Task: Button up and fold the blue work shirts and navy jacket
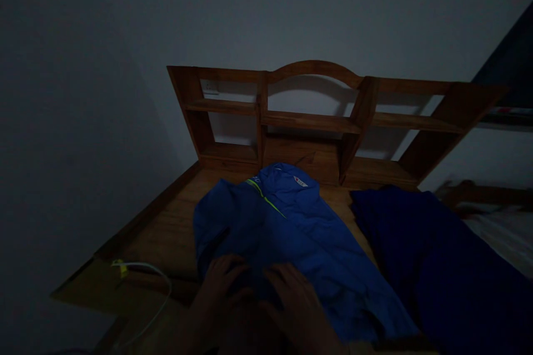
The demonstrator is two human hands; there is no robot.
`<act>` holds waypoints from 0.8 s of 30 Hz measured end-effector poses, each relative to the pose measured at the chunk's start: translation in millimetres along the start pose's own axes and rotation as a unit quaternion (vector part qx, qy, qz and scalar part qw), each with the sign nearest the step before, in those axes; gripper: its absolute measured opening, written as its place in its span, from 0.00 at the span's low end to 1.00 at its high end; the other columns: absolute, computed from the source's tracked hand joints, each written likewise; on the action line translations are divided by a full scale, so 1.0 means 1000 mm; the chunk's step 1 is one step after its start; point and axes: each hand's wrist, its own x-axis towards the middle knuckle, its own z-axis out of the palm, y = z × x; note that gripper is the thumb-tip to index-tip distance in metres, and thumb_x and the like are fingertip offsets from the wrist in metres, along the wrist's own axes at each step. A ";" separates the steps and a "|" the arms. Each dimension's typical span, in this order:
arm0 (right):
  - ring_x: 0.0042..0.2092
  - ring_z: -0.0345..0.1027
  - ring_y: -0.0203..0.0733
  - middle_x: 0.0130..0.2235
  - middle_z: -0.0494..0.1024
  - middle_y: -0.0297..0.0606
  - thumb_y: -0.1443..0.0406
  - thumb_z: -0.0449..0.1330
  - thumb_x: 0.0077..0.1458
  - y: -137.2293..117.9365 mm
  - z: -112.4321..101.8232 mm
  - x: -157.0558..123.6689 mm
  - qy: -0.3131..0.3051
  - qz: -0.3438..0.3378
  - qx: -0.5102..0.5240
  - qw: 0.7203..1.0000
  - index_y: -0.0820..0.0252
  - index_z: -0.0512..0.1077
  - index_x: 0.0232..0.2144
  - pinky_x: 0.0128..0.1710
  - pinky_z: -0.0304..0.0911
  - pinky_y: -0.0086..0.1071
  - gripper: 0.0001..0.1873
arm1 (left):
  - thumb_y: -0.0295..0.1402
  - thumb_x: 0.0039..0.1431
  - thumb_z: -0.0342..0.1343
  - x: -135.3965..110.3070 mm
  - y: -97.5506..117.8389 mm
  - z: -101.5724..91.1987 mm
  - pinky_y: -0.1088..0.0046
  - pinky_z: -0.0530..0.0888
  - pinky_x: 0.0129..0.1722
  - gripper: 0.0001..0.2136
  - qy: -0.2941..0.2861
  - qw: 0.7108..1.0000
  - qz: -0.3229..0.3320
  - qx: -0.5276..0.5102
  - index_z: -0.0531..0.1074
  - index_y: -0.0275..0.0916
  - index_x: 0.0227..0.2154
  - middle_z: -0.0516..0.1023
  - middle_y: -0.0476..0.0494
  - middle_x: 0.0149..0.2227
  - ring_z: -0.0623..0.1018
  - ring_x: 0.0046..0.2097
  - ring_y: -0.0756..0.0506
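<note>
A blue jacket [291,222] lies spread on the wooden surface, with its collar toward the shelf unit. It has a yellow-green stripe and a small white label near the collar. My left hand [222,283] is at the jacket's near left edge, fingers bent and apart. To its right, my right hand [295,297] rests over the lower part of the jacket with its fingers spread. Between the two hands the cloth is in deep shadow. Dim light blurs the fingertips.
A wooden shelf unit [310,122] stands at the back against the pale wall [104,94]. Dark blue cloth [437,266] lies on the right. At the left, a white cable [164,277] curves near a yellow piece [122,269] on the wooden surface [166,227].
</note>
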 end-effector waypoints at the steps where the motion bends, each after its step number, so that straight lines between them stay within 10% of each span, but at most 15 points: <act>1: 0.56 0.61 0.48 0.55 0.68 0.37 0.59 0.61 0.53 -0.004 0.011 0.002 0.000 0.004 0.010 1.000 0.50 0.63 0.55 0.55 0.60 0.42 0.27 | 0.42 0.51 0.60 -0.001 0.002 0.001 0.63 0.69 0.44 0.18 -0.001 1.000 -0.012 -0.002 0.71 0.45 0.45 0.73 0.41 0.44 0.72 0.46 0.41; 7: 0.51 0.64 0.44 0.49 0.70 0.39 0.68 0.62 0.50 -0.003 0.032 0.012 0.025 0.050 0.112 0.992 0.53 0.68 0.50 0.51 0.63 0.37 0.23 | 0.38 0.54 0.57 0.001 0.036 0.001 0.56 0.66 0.48 0.13 0.010 0.984 -0.162 -0.080 0.72 0.46 0.43 0.75 0.44 0.41 0.72 0.46 0.40; 12: 0.44 0.69 0.39 0.42 0.73 0.38 0.65 0.55 0.57 0.004 0.020 0.018 0.079 0.097 0.265 0.956 0.55 0.73 0.42 0.45 0.66 0.30 0.11 | 0.41 0.56 0.53 0.025 0.061 0.002 0.65 0.70 0.44 0.12 0.010 0.896 -0.298 -0.329 0.73 0.42 0.41 0.77 0.44 0.38 0.75 0.42 0.44; 18: 0.43 0.69 0.40 0.41 0.75 0.38 0.62 0.54 0.58 0.027 0.004 0.031 0.191 0.136 0.309 0.922 0.57 0.74 0.40 0.45 0.63 0.32 0.12 | 0.37 0.49 0.60 0.079 0.072 0.020 0.68 0.72 0.43 0.14 0.056 0.775 -0.311 -0.547 0.73 0.36 0.39 0.77 0.40 0.38 0.76 0.41 0.44; 24: 0.40 0.70 0.42 0.37 0.77 0.40 0.57 0.59 0.53 0.049 -0.003 0.041 0.202 0.183 0.345 0.898 0.61 0.75 0.36 0.41 0.65 0.33 0.14 | 0.35 0.52 0.57 0.097 0.087 0.045 0.72 0.73 0.39 0.14 0.127 0.764 -0.276 -0.569 0.67 0.38 0.42 0.76 0.44 0.34 0.77 0.38 0.47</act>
